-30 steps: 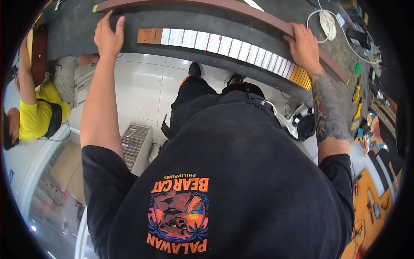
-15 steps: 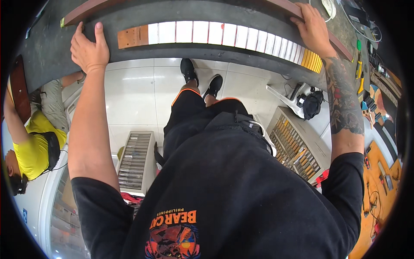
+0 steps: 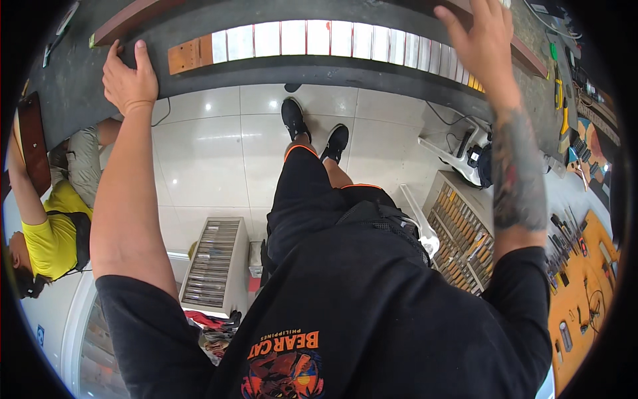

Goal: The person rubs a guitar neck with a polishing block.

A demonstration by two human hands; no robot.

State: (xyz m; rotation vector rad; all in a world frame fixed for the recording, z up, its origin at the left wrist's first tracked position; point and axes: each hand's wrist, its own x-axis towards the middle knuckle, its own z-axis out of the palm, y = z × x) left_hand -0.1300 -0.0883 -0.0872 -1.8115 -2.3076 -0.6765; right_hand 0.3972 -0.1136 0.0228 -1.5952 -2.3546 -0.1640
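A long reddish-brown bar (image 3: 129, 20) lies on the dark work surface (image 3: 279, 70), partly out of view at the top. My left hand (image 3: 129, 80) is at its left end, fingers apart, fingertips touching or very near it. My right hand (image 3: 482, 43) is over the bar's right part, thumb stretched out and fingers apart; contact there is unclear. Between my hands runs a curved-looking strip of white segments (image 3: 292, 38) with red lines, a wooden block (image 3: 189, 54) at its left end and yellow segments (image 3: 473, 82) at its right, partly behind my right arm.
A co-worker (image 3: 50, 246) in yellow sits at left beside a brown board (image 3: 30, 136). Below stand drawer cases (image 3: 209, 263) (image 3: 455, 236) and a white stand (image 3: 458, 153). Hand tools (image 3: 558, 93), cables and an orange board (image 3: 578, 306) line the right side.
My left hand and the bar's left end appear farther left as the view shifts. My right hand has moved up, and its thumb has come away from the bar.
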